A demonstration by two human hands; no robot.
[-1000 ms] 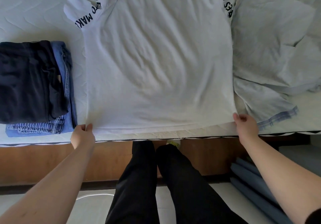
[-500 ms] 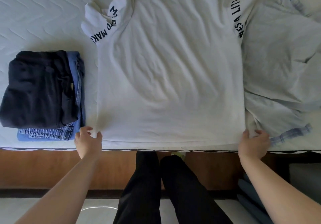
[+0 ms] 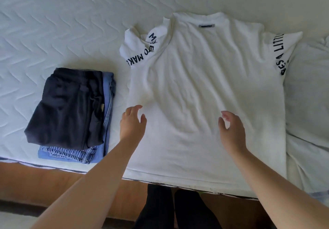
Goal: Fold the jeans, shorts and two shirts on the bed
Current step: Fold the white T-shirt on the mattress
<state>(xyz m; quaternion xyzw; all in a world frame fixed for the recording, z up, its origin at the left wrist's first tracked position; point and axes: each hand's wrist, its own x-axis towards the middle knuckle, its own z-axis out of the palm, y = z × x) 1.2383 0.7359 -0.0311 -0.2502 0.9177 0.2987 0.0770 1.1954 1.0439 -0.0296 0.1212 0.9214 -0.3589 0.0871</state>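
Head view: white shirt (image 3: 204,104) spread flat for folding; left hand (image 3: 132,122) and right hand (image 3: 231,129) above, fingers loosely spread, holding nothing.

white shirt (image 3: 204,104) spread flat; folded shorts (image 3: 67,107) atop jeans (image 3: 106,122); maybe second shirt (image 3: 309,104) rightward.

**Colours and patterns, as seen over my arms**

White T-shirt (image 3: 204,90), black lettering on both sleeves. Navy shorts (image 3: 65,107) atop light blue jeans (image 3: 106,122). Pale shirt (image 3: 308,95) at right. White mattress (image 3: 53,24), chevron quilting. Brown bed frame (image 3: 35,179).
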